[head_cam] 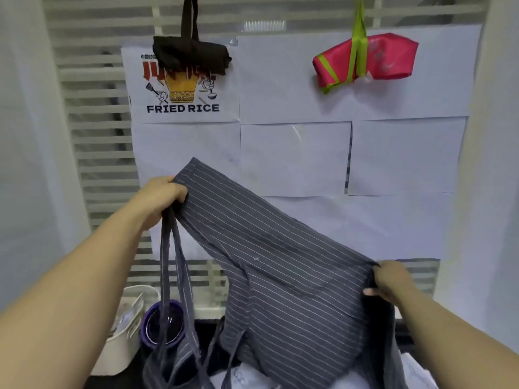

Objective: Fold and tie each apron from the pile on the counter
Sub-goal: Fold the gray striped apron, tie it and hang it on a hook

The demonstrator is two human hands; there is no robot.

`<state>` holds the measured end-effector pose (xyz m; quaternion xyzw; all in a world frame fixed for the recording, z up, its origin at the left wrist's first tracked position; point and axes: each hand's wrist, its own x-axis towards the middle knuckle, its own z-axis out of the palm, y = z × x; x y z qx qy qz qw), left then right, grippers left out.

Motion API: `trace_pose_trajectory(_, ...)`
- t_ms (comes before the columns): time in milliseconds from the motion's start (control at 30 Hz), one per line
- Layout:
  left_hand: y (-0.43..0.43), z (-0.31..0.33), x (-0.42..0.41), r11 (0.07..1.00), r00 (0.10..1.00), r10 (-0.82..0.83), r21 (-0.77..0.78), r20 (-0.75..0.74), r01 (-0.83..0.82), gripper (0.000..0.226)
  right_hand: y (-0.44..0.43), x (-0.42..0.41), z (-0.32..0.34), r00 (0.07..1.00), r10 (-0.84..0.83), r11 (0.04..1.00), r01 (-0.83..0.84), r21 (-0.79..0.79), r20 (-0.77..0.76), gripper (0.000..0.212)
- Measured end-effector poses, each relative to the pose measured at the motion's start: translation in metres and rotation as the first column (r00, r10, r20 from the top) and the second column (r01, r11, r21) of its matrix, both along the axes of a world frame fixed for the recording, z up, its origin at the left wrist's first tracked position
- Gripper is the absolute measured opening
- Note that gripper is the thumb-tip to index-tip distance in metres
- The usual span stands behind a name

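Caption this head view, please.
Left hand and right hand hold striped apron up; black bundle, pink bundle hang above.

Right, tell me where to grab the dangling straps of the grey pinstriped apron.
Probably high up, just below the left hand, where the two grey fabric straps hang side by side in free air. Come from the left; the grey pinstriped apron drapes close on their right.

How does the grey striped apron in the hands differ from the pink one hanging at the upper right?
The grey striped apron is spread open, gripped by the left hand and right hand; the pink apron is folded into a bundle. The grey one's straps dangle loose; the pink one's green straps wrap it and hang it up. Both are fabric aprons with straps.
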<state>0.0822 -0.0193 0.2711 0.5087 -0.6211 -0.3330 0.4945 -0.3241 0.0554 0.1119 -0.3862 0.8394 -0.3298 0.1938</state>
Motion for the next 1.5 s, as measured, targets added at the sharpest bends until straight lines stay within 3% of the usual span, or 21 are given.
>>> trace_pose_trajectory(33,0.002,-0.001,-0.003,0.998,0.999,-0.030,0.055,-0.045,0.033,0.012,0.000,0.004,0.001,0.969,-0.005,0.995,0.030,-0.098,0.248,0.029)
trace_pose_trajectory(67,0.004,-0.003,-0.005,0.993,0.995,-0.066,0.090,-0.071,0.072,0.009,0.004,0.010,0.003,0.879,-0.006,0.976,0.109,-0.188,0.477,0.030)
trace_pose_trajectory(100,0.005,-0.004,-0.006,0.988,0.991,-0.099,0.106,-0.089,0.108,0.002,0.006,0.013,0.002,0.761,-0.017,0.943,0.228,-0.243,0.648,0.033)
trace_pose_trajectory(133,0.006,-0.005,-0.006,0.988,0.991,-0.107,0.107,-0.077,0.115,0.011,0.007,0.014,0.002,0.710,-0.018,0.915,0.296,-0.275,0.704,0.035)
trace_pose_trajectory(200,0.004,-0.010,-0.005,1.000,1.000,-0.018,0.023,0.022,0.018,0.018,0.010,0.016,0.005,0.821,-0.083,0.811,0.385,-0.441,0.565,0.032)
trace_pose_trajectory(233,0.004,-0.014,-0.005,0.991,0.984,0.118,-0.076,0.135,-0.109,0.014,0.016,0.017,0.008,0.901,-0.147,0.729,0.378,-0.571,0.409,0.028)
trace_pose_trajectory(300,0.004,-0.024,-0.003,0.874,0.841,0.463,-0.303,0.279,-0.380,0.015,0.026,0.022,0.014,0.972,-0.221,0.639,0.207,-0.741,0.081,0.032)
trace_pose_trajectory(333,0.005,-0.029,-0.002,0.795,0.771,0.587,-0.354,0.247,-0.492,0.017,0.029,0.024,0.016,0.969,-0.245,0.596,0.118,-0.794,-0.041,0.034)
trace_pose_trajectory(400,0.009,-0.037,0.000,0.703,0.706,0.697,-0.312,0.127,-0.638,0.021,0.036,0.032,0.024,0.935,-0.304,0.488,-0.009,-0.873,-0.180,0.032)
trace_pose_trajectory(500,0.019,-0.041,0.005,0.631,0.654,0.756,-0.235,-0.030,-0.739,0.030,0.045,0.046,0.050,0.864,-0.436,0.314,-0.119,-0.942,-0.254,0.024)
trace_pose_trajectory(567,0.023,-0.034,0.011,0.539,0.573,0.792,-0.201,-0.210,-0.818,0.032,0.048,0.052,0.072,0.809,-0.513,0.210,-0.205,-0.956,-0.286,0.019)
trace_pose_trajectory(700,0.021,-0.015,0.018,0.438,0.459,0.773,-0.154,-0.438,-0.885,0.032,0.050,0.063,0.115,0.774,-0.552,0.037,-0.350,-0.936,-0.311,0.012)
trace_pose_trajectory(733,0.021,-0.014,0.017,0.441,0.464,0.768,-0.160,-0.442,-0.883,0.031,0.048,0.066,0.120,0.772,-0.555,0.046,-0.344,-0.938,-0.310,0.012)
trace_pose_trajectory(800,0.021,-0.023,0.017,0.461,0.486,0.765,-0.167,-0.422,-0.871,0.030,0.038,0.070,0.112,0.768,-0.553,0.153,-0.286,-0.946,-0.322,0.011)
trace_pose_trajectory(900,0.016,-0.055,0.020,0.528,0.543,0.778,-0.139,-0.315,-0.838,0.030,0.022,0.068,0.067,0.805,-0.426,0.450,-0.206,-0.869,-0.412,0.022)
trace_pose_trajectory(1000,0.009,-0.107,0.024,0.663,0.666,0.736,-0.066,-0.120,-0.746,0.030,0.008,0.056,0.003,0.838,-0.192,0.773,-0.192,-0.605,-0.510,0.027)
trace_pose_trajectory(1067,0.000,-0.150,0.027,0.772,0.770,0.635,0.066,-0.066,-0.632,0.031,0.002,0.047,-0.039,0.864,-0.027,0.887,-0.211,-0.410,-0.503,0.022)
trace_pose_trajectory(1133,-0.013,-0.189,0.032,0.819,0.820,0.553,0.277,-0.147,-0.503,0.035,-0.002,0.040,-0.070,0.898,0.122,0.917,-0.265,-0.299,-0.422,0.020)
trace_pose_trajectory(1233,-0.032,-0.227,0.039,0.818,0.748,0.502,0.519,-0.434,-0.248,0.043,-0.014,0.032,-0.096,0.912,0.234,0.934,-0.307,-0.183,-0.338,0.023)
trace_pose_trajectory(1367,-0.049,-0.240,0.038,0.839,0.654,0.473,0.528,-0.590,-0.130,0.045,-0.041,0.033,-0.105,0.898,0.280,0.920,-0.352,-0.171,-0.339,0.018)
trace_pose_trajectory(1500,-0.064,-0.258,0.043,0.856,0.570,0.501,0.472,-0.652,-0.213,0.044,-0.049,0.041,-0.119,0.873,0.162,0.919,-0.303,-0.251,-0.460,0.018)
